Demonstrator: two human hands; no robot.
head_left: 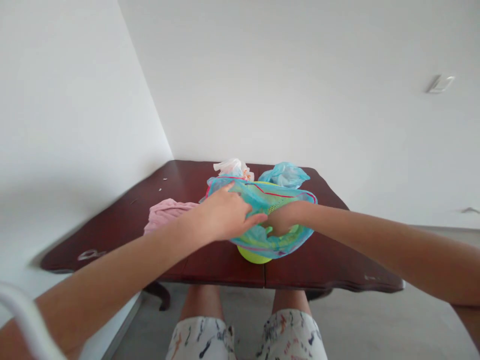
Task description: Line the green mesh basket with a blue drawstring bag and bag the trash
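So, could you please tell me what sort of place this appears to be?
Probably a room in a home: there is a dark red wooden table with a curved leg, plain white walls, and a small switch-like plate.

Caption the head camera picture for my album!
Right hand inside a red-trimmed blue bag draped over a yellow-green container, left hand at the bag, dark red table below.

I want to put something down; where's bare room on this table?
Front right of the table, between mesh bag, right forearm and front edge, looks mostly bare. So does the left, between pink cloth and left edge, except white scraps. Crowded: the middle, with left hand, right hand, green container, white bag, blue plastic bag.
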